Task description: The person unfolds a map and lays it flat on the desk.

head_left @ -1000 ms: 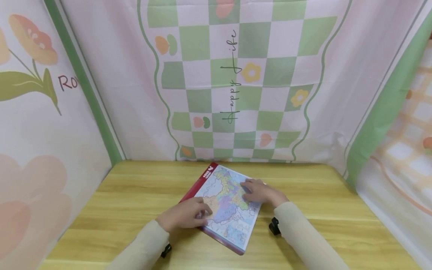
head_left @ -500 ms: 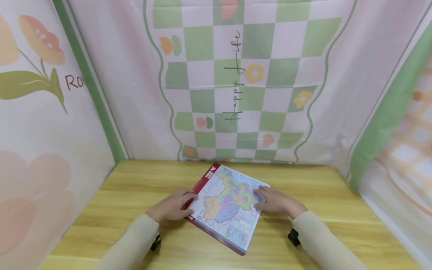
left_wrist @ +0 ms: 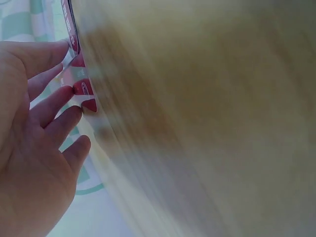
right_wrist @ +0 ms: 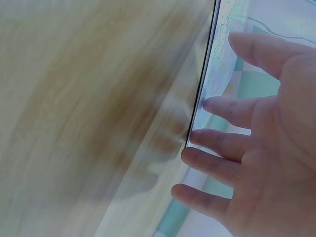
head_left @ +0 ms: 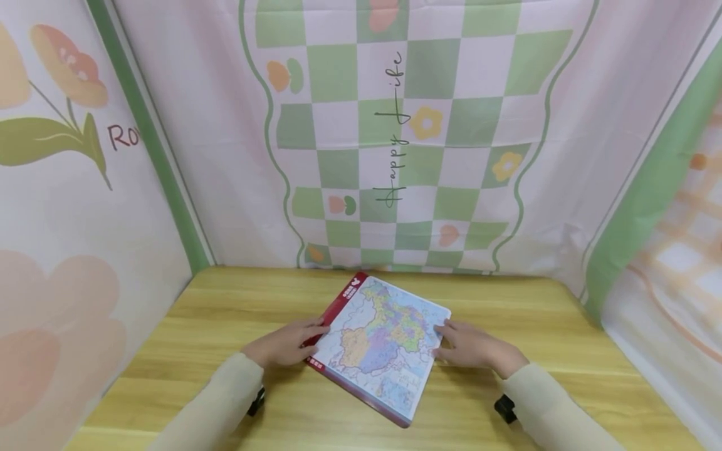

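Note:
A flat map board (head_left: 383, 341) with a red left border lies askew on the wooden table (head_left: 225, 313). My left hand (head_left: 290, 343) rests beside its left side, fingertips touching the red border (left_wrist: 81, 89). In the left wrist view the left hand's fingers (left_wrist: 54, 106) lie fairly straight against that edge. My right hand (head_left: 472, 346) rests at the board's right side, its straight fingers (right_wrist: 232, 108) touching the thin dark edge (right_wrist: 207, 79). Neither hand curls round the board. Both arms wear beige sleeves.
Printed cloth walls (head_left: 395, 138) in pink and green checks close off the table at the back and on both sides. Bare wood (head_left: 564, 326) stretches to the left and right of the board. The tabletop is blurred in both wrist views.
Both hands have slid outward off the map's face, the left to the red left border and the right to the right edge. The board has stayed flat.

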